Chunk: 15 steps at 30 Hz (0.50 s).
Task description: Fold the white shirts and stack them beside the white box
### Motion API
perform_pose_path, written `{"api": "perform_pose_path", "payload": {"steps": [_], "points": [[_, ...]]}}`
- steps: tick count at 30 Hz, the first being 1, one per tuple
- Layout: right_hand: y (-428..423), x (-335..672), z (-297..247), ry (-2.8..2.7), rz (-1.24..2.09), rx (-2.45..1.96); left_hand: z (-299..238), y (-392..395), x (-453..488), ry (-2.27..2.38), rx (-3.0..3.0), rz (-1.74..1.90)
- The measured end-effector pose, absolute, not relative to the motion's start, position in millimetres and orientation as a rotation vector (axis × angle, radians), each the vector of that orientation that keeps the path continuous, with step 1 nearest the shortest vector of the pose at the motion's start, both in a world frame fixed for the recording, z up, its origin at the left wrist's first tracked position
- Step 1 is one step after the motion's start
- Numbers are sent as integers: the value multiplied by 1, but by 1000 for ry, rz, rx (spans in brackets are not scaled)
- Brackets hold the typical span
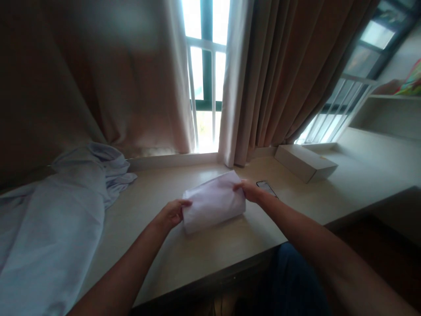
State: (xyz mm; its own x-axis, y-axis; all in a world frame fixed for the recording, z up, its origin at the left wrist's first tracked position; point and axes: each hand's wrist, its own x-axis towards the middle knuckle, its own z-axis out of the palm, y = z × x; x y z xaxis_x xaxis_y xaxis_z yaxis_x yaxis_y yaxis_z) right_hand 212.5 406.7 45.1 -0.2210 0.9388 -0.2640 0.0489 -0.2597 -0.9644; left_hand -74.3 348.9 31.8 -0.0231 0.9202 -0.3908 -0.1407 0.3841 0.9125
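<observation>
A folded white cloth [213, 202] is held out flat between my two hands, over the middle of the pale tabletop [210, 259]. My left hand [173, 213] is closed on its left edge, thumb on top. On the upper right side my right hand [248, 190] grips the cloth, thumb lying over it and the other fingers mostly hidden beneath or behind. The cloth is tilted, its right end farther up in view. Whether its underside touches the tabletop I cannot tell.
A heap of white fabric [55, 219] covers the left side. Beyond my right hand lie a phone [267, 188] and a closed pale box [305, 162]. Brown curtains [272, 74] hang along the back by a window [207, 74]. A shelf [391, 109] stands far right.
</observation>
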Motion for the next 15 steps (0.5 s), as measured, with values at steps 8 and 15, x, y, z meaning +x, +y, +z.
{"api": "perform_pose_path", "payload": {"steps": [8, 15], "points": [[492, 205, 144, -1291, 1351, -1003, 130, 442, -88, 1151, 1001, 1391], [437, 213, 146, -1398, 1144, -778, 155, 405, -81, 1271, 1379, 1766]]}}
